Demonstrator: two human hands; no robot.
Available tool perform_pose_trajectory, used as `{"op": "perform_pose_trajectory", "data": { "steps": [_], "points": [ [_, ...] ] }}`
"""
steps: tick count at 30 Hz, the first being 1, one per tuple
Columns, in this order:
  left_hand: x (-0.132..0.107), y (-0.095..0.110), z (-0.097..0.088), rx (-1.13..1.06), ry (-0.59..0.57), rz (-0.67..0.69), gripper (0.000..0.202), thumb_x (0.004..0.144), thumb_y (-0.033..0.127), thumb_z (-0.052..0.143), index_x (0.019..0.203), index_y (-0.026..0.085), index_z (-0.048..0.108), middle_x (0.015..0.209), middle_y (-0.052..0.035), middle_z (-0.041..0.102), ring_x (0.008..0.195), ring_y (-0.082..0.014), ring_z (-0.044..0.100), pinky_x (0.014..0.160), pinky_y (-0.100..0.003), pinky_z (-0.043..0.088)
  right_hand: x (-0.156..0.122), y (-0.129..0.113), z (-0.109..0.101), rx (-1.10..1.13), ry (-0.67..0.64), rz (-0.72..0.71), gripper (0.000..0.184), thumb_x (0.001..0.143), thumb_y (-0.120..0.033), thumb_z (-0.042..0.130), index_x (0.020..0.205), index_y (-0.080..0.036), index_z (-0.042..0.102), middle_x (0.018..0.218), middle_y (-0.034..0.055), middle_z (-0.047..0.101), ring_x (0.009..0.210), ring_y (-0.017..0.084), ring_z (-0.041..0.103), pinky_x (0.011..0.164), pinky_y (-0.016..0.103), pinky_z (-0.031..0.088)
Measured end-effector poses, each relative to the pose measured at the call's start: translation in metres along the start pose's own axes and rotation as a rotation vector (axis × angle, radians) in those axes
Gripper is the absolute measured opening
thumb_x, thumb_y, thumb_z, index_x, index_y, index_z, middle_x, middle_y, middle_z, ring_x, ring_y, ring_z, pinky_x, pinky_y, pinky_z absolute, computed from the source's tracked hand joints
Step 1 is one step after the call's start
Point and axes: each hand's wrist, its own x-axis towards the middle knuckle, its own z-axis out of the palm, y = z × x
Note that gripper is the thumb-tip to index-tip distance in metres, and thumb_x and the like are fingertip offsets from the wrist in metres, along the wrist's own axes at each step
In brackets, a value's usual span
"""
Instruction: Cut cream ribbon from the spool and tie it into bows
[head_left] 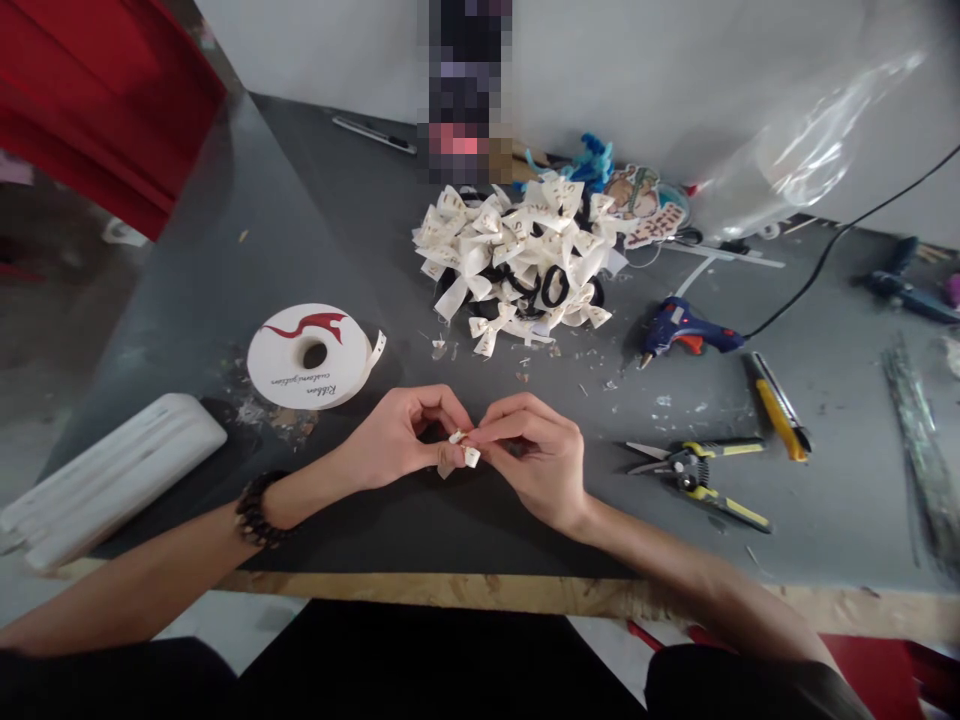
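Observation:
Near the table's front edge, my left hand (397,435) and my right hand (538,455) meet in a pinch. Between their fingertips is a small white ribbon bow (471,457), partly covered by the fingers; a ribbon end hangs below my left thumb. Left of the hands lies a ribbon spool (281,350), its printed white face up and a loose ribbon end sticking out to the right. Beyond the hands, a pile of white ribbon bows (480,255) is mixed with black hair ties (555,287).
To the right lie a blue glue gun (686,328) with a black cord, a yellow utility knife (780,410) and open yellow-handled pruning shears (694,468). A white box-like object (120,475) sits at the left edge. Another cutter (373,135) lies at the back, near clear plastic (802,165).

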Motion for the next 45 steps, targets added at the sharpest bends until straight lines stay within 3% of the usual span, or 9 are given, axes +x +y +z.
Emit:
{"op": "perform_pose_trajectory", "data": {
  "steps": [8,12,17,22,25,31,37,42,45],
  "points": [
    [-0.002,-0.001,0.006,-0.020,0.117,0.016,0.029,0.078,0.030,0.094,0.081,0.014,0.071,0.086,-0.0052,0.076,0.074,-0.0123,0.070,0.068,-0.022,0.056,0.003,0.004,-0.004,-0.062,-0.064,-0.023,0.007,0.096,-0.027,0.078,0.095,-0.031,0.084,0.098,0.0027,0.077,0.078,0.016,0.071,0.066,0.031,0.059],
    [-0.001,-0.004,0.004,-0.055,0.119,0.021,0.030,0.081,0.030,0.092,0.081,0.013,0.066,0.087,-0.0049,0.075,0.078,-0.0123,0.070,0.072,-0.022,0.056,0.002,0.005,-0.002,-0.026,-0.107,0.011,0.009,0.094,-0.030,0.081,0.103,-0.030,0.081,0.105,0.0044,0.075,0.080,0.016,0.069,0.066,0.030,0.058],
    [-0.001,-0.004,0.003,-0.043,0.140,0.027,0.034,0.084,0.032,0.090,0.080,0.015,0.061,0.088,-0.0048,0.074,0.078,-0.0122,0.069,0.070,-0.022,0.054,0.000,0.003,0.001,0.037,-0.062,0.102,0.021,0.085,-0.031,0.091,0.104,-0.030,0.082,0.104,0.0028,0.075,0.079,0.015,0.068,0.067,0.030,0.056],
    [0.000,-0.004,0.001,-0.032,0.119,0.029,0.036,0.085,0.030,0.089,0.078,0.015,0.058,0.091,-0.0061,0.075,0.082,-0.0144,0.071,0.073,-0.024,0.055,-0.001,-0.002,0.001,0.058,-0.065,0.130,0.013,0.095,-0.030,0.081,0.107,-0.029,0.083,0.105,0.0042,0.076,0.073,0.014,0.065,0.062,0.030,0.053],
    [-0.001,-0.005,0.000,-0.020,0.081,0.038,0.035,0.084,0.029,0.090,0.077,0.015,0.058,0.092,-0.0059,0.075,0.082,-0.0139,0.071,0.072,-0.024,0.055,-0.002,-0.001,0.000,0.086,-0.055,0.116,0.011,0.097,-0.027,0.077,0.107,-0.029,0.083,0.103,0.0032,0.079,0.080,0.014,0.070,0.068,0.030,0.055],
    [-0.003,-0.002,0.003,0.151,0.096,0.142,0.024,0.086,0.026,0.088,0.078,0.016,0.068,0.094,-0.0049,0.073,0.092,-0.0150,0.071,0.082,-0.025,0.056,-0.004,0.000,-0.001,0.074,-0.042,0.227,0.010,0.100,-0.031,0.074,0.105,-0.025,0.081,0.091,0.0009,0.081,0.074,0.013,0.073,0.069,0.026,0.058],
    [-0.008,0.001,0.005,0.320,0.045,0.159,0.022,0.093,0.028,0.080,0.081,0.017,0.065,0.100,-0.0071,0.073,0.093,-0.0173,0.073,0.079,-0.028,0.055,-0.003,-0.002,-0.001,-0.079,-0.080,0.177,0.011,0.102,-0.029,0.067,0.098,-0.021,0.074,0.077,-0.0005,0.075,0.060,0.010,0.064,0.056,0.024,0.049],
    [-0.010,-0.001,0.008,0.613,0.068,0.348,0.017,0.095,0.018,0.073,0.085,0.019,0.060,0.100,-0.0057,0.073,0.097,-0.0163,0.073,0.083,-0.028,0.056,-0.003,-0.002,-0.002,-0.129,-0.093,0.128,0.010,0.101,-0.025,0.065,0.093,-0.020,0.068,0.072,-0.0015,0.071,0.056,0.009,0.060,0.053,0.023,0.045],
    [-0.010,0.000,0.008,0.682,0.075,0.405,0.019,0.093,0.013,0.073,0.083,0.019,0.057,0.097,-0.0043,0.073,0.100,-0.0162,0.072,0.083,-0.026,0.056,-0.003,-0.002,-0.003,-0.134,-0.110,0.136,0.011,0.101,-0.026,0.065,0.093,-0.020,0.068,0.072,-0.0011,0.070,0.057,0.009,0.060,0.054,0.023,0.045]
  ]
}}
